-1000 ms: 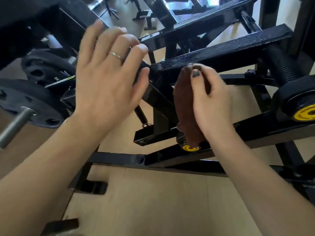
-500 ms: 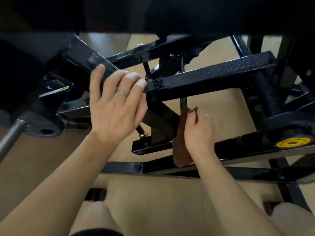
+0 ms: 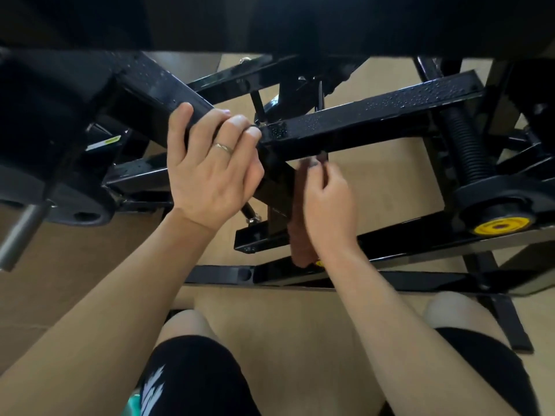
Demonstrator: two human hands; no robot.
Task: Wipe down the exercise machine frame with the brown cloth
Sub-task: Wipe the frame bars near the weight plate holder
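The black exercise machine frame (image 3: pixel 369 118) crosses the view, its slanted bars speckled with water drops. My left hand (image 3: pixel 210 172) grips the upper-left bar, thumb on one side and fingers curled over its top. My right hand (image 3: pixel 326 205) holds the brown cloth (image 3: pixel 298 235) under the junction of the bars. The cloth hangs down along the black upright post, and my hand hides most of it.
A black weight plate with a steel peg (image 3: pixel 21 232) is at the left. A ribbed black roller with a yellow end cap (image 3: pixel 500 226) stands at the right. Low black floor rails (image 3: pixel 390 277) run across the tan floor. My knees (image 3: pixel 192 331) are at the bottom.
The view has dropped lower under the machine. My left hand went from hovering open to gripping the upper-left bar. My right hand moved the cloth down and under the junction.
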